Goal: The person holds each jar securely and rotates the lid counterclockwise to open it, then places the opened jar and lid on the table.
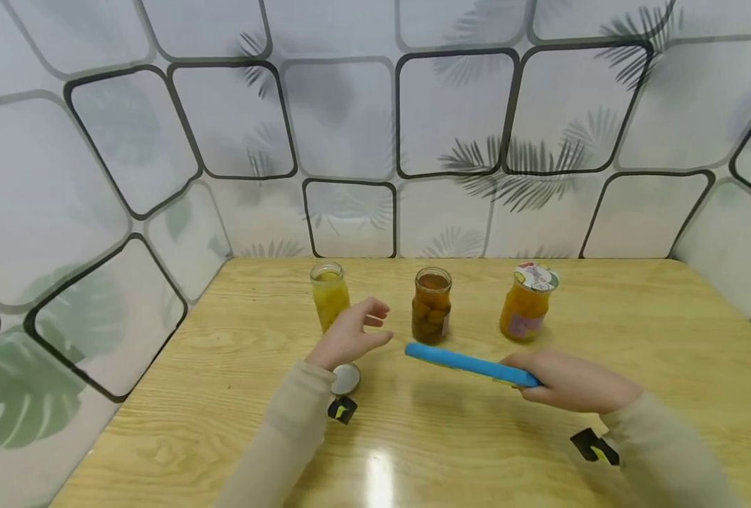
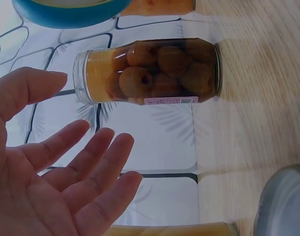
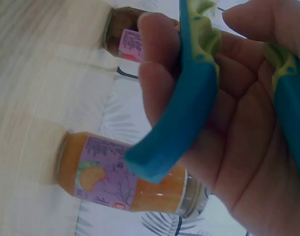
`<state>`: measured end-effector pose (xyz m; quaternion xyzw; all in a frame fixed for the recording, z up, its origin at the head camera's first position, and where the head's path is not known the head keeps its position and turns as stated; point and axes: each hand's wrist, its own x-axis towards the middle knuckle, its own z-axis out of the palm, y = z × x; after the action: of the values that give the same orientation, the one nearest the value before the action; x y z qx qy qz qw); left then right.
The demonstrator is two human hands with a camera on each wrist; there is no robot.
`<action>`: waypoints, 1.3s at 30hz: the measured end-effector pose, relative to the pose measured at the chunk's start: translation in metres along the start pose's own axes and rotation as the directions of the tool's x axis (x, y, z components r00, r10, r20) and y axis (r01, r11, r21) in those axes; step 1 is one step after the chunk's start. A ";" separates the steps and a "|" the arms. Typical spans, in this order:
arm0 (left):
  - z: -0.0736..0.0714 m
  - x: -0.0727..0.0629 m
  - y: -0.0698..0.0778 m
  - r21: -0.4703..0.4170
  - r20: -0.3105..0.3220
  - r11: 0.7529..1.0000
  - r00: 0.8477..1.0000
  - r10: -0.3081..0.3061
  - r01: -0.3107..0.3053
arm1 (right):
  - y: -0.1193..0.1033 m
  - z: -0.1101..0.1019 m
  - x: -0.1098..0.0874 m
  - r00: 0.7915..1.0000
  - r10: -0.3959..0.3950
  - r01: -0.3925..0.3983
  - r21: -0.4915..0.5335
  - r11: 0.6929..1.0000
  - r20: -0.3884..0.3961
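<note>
In the head view my right hand (image 1: pixel 568 381) holds a blue jar opener (image 1: pixel 470 363) out to the left; green toothed inserts line its two arms in the right wrist view. My left hand (image 1: pixel 352 331) hovers, fingers loosely spread and holding nothing, between two lidless jars. To its right stands a jar of brown round fruit (image 1: pixel 431 307), near the opener's tip. Behind it, partly covered, is a tall jar of yellow pieces (image 1: pixel 329 293). A jar of orange fruit (image 1: pixel 526 303) stands at the right with its patterned lid on.
A round metal lid (image 1: pixel 346 379) lies on the wooden table (image 1: pixel 254 437) beside my left wrist. Patterned white panels (image 1: pixel 350 113) rise behind the table and at both sides. Small black tags (image 1: pixel 342 409) show near the wrists.
</note>
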<state>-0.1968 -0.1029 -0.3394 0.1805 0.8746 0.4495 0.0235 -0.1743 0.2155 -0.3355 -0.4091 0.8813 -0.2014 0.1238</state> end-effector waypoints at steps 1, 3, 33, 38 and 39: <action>-0.001 0.000 0.000 -0.003 0.002 1.000 1.000 -0.003 0.003 | 0.001 0.002 0.002 1.000 -0.006 0.006 0.004 1.000 0.008; -0.002 0.000 0.000 -0.009 0.006 1.000 1.000 -0.006 0.006 | 0.002 0.005 0.004 1.000 -0.011 0.011 0.015 1.000 0.027; -0.002 0.000 -0.003 0.018 0.055 0.999 0.998 -0.028 0.027 | 0.014 0.025 0.016 0.991 -0.015 -0.008 0.173 0.985 0.134; -0.002 0.000 -0.003 0.021 0.055 1.000 0.998 -0.014 0.012 | 0.014 0.024 0.016 0.989 -0.020 -0.011 0.202 0.979 0.147; -0.002 0.000 -0.003 0.020 0.056 1.000 0.998 -0.018 0.017 | 0.014 0.024 0.016 0.989 -0.021 -0.010 0.206 0.979 0.149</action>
<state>-0.1985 -0.1066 -0.3406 0.1856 0.8793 0.4356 0.0505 -0.1844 0.2052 -0.3641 -0.4104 0.8428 -0.2604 0.2312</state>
